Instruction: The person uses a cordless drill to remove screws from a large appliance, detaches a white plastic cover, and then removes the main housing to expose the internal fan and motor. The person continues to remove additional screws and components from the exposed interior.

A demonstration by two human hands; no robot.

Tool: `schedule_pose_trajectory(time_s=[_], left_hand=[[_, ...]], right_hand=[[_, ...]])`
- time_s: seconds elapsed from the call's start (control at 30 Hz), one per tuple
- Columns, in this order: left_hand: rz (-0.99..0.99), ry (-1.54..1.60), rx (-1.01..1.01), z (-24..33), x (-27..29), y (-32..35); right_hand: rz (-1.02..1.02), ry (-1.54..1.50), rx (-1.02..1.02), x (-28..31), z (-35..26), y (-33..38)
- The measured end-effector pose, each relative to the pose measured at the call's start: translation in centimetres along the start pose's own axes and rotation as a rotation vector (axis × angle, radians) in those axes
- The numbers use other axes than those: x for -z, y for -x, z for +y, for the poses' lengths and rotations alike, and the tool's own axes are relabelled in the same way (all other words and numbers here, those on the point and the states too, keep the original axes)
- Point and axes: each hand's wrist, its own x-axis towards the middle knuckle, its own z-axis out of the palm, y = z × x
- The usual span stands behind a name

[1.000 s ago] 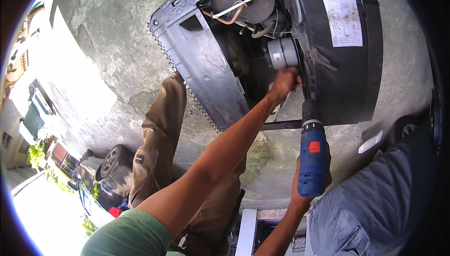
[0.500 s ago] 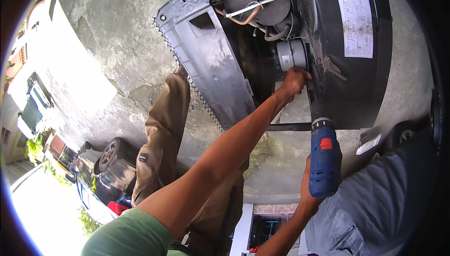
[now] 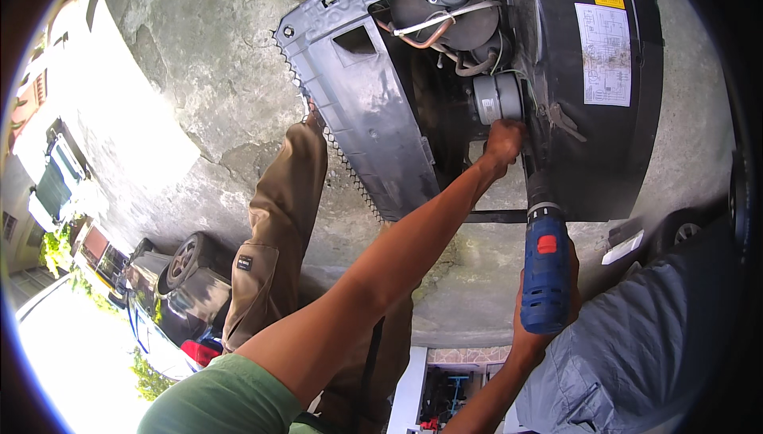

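My right hand [image 3: 574, 291] is wrapped round a blue power drill [image 3: 545, 283] with a red switch on top. The drill's front end points away from me, against the near edge of a black appliance casing [image 3: 592, 160]. My left hand [image 3: 504, 144] reaches across into the opened appliance, fingers curled at the casing's inner edge, just below a grey cylindrical motor [image 3: 498, 98]. What those fingers grip is hidden. Farther in sit a dark round compressor [image 3: 445, 17] and bent copper tubing [image 3: 421, 40]. To the left extends a grey plastic panel [image 3: 358, 108].
The appliance lies on rough concrete floor [image 3: 199, 60]. A trousered leg in brown [image 3: 274, 203] stands left of the panel; grey-blue cloth [image 3: 628, 346] fills the lower right. A car [image 3: 175, 291] is parked at the left. A dark wheel [image 3: 685, 233] lies at the right.
The appliance appears slightly lower and further right in the picture. My left hand has shifted slightly downward along with it. The drill has barely moved and stays in my right hand.
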Motion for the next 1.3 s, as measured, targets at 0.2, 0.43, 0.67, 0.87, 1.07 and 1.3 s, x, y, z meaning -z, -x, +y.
schedule_pose_trajectory(time_s=[0.2,0.43,0.67,0.87,1.07,1.3], left_hand=[[-0.013,-0.03,-0.016,-0.1,0.4,-0.1],[-0.018,-0.01,-0.018,-0.6,0.3,-0.2],[-0.1,0.076,0.107,-0.2,0.4,-0.3],[-0.145,0.278,0.076,-0.1,0.6,0.3],[0.046,0.479,-0.123,1.4,3.4,-0.1],[-0.016,0.044,-0.224,2.4,4.6,1.8]], right_hand=[[0.012,0.016,0.065,0.0,0.0,0.4],[0.027,-0.007,0.1,0.2,1.2,1.4],[0.024,0.103,-0.116,1.5,4.0,5.8],[-0.009,0.207,-0.199,2.9,5.8,9.7],[0.007,0.297,-0.198,3.4,4.5,9.3],[0.151,0.4,0.012,-0.4,2.1,2.8]])
